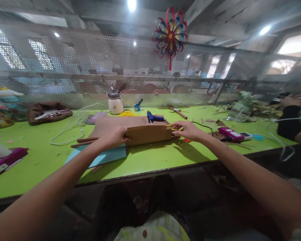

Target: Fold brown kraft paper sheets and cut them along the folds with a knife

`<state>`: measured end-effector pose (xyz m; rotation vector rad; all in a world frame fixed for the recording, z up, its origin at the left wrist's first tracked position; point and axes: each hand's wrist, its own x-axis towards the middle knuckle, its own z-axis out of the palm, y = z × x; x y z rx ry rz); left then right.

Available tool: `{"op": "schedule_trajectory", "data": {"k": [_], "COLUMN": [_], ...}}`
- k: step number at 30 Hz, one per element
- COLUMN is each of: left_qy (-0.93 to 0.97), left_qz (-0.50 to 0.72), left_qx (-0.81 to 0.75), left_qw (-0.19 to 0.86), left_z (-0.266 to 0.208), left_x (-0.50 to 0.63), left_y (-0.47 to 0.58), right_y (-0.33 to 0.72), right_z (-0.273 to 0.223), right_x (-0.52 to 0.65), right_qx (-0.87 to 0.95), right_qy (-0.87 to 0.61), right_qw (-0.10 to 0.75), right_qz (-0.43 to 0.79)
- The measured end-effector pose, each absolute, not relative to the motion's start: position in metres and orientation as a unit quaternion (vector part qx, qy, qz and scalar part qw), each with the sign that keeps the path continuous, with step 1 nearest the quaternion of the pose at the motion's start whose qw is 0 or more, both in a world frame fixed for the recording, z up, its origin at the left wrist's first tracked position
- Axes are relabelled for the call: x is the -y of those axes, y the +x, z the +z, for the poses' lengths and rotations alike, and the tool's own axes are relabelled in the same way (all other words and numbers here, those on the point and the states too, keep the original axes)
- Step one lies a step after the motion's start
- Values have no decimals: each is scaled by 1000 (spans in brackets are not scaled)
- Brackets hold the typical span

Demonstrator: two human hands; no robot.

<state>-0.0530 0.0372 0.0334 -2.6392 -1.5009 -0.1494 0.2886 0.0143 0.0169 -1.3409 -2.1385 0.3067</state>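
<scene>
A brown cardboard piece (149, 135) stands with its long side facing me above the green table. My left hand (117, 136) is closed on its left end, thumb in front. At the other end, my right hand (187, 130) has its fingers bent around the right edge, beside small yellow bits (172, 129); the exact finger contact is partly hidden. Behind the piece lies a larger brown sheet (112, 124), with a blue glue gun (155, 117) resting at its right part. A light blue sheet (109, 156) lies under my left forearm.
A cream jug (115, 103) and a small blue pot (137, 106) stand at the back. Purple power strips (230, 134) lie at both sides. A white cable (65, 142) loops at left. Another person's arm (289, 124) is at far right, near leafy scraps. A perforated screen rises behind.
</scene>
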Motion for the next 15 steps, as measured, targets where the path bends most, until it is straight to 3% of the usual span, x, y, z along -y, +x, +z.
{"op": "schedule_trajectory", "data": {"k": [15], "left_qy": [-912], "left_qz": [29], "left_qx": [407], "left_qw": [40], "left_z": [25], "left_x": [15], "left_y": [-85], "right_y": [290], "right_z": [-27], "right_x": [1], "right_qx": [858], "right_qy": [-373], "right_qw": [353], "right_qz": [33]}}
